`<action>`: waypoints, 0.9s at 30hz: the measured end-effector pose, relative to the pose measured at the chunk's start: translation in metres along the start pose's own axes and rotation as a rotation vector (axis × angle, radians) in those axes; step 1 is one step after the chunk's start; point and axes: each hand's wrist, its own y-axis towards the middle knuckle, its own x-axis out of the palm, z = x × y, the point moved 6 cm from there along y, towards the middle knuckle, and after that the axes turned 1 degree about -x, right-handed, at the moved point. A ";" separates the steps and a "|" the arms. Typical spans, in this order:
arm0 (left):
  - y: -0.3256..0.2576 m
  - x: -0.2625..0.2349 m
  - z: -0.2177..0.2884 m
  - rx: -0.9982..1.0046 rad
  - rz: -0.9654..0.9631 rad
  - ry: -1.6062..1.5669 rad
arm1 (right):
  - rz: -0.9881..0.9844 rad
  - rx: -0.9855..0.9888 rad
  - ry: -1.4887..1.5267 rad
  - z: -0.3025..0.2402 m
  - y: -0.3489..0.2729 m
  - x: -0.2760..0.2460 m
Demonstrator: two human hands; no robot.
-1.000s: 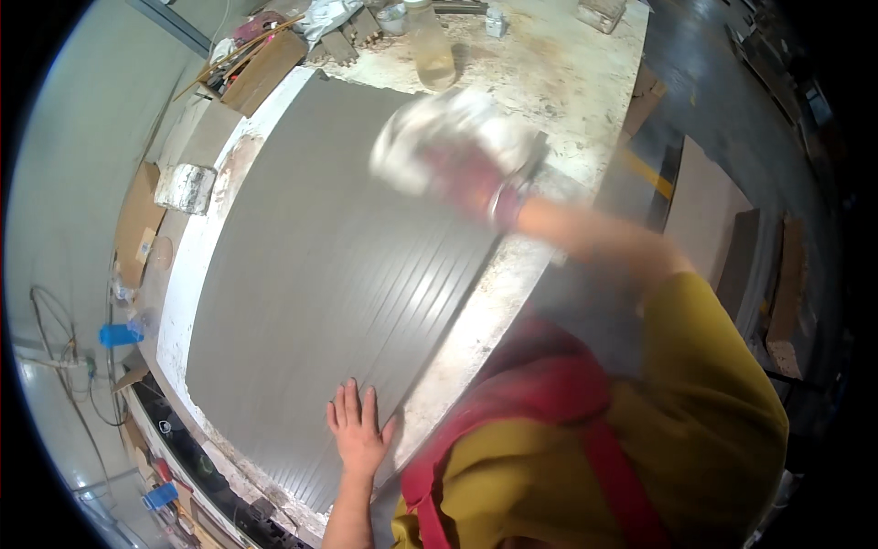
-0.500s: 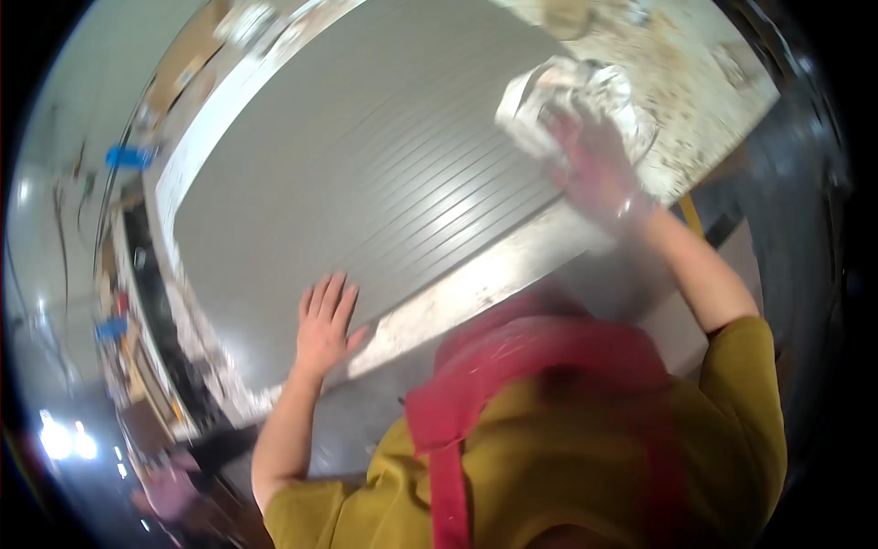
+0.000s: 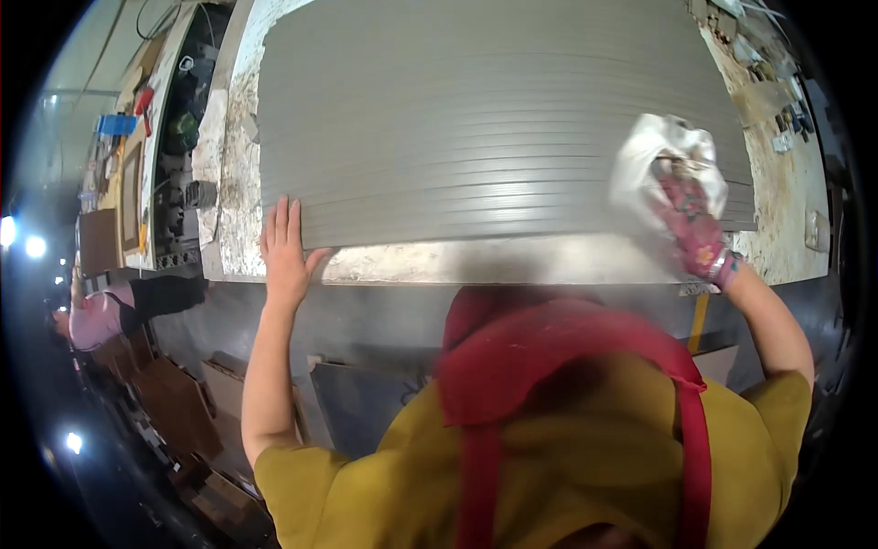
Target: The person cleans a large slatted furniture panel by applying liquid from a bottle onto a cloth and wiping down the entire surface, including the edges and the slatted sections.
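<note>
Person leaned over a workbench [image 3: 512,265] w/ a big grey ribbed panel [image 3: 494,119] lying flat on it, near edge of the panel close to the bench's front rim. Left hand [image 3: 285,252] was bare, fingers together and flat, palm pressed on the panel's near-left corner, thumb splayed toward the bench edge; it gripped nothing, just bore down. Right hand [image 3: 690,229] wore a pinkish patterned glove and was closed around a crumpled white rag [image 3: 663,160], which sat on the panel's right side near its lower-right corner. Bench top around the panel looked crusted w/ whitish residue, and small clutter [image 3: 777,91] lay at the far right. Tools and bits sat in a rack [image 3: 178,137] left of the bench; another person [image 3: 110,311] crouched low at far left, well apart. Risks, as I judged them: panel could slide or pivot on the bench if the left palm eased off while the rag pushed sideways; rag could pick up grit from the dirty bench edge and scratch the grey face; the bare left fingers sat right at the panel's edge, so a shift could pinch or cut them.
</note>
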 end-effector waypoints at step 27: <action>-0.033 0.061 -0.107 -0.256 0.247 -0.446 | 0.235 -0.867 -0.003 -0.345 0.257 -0.034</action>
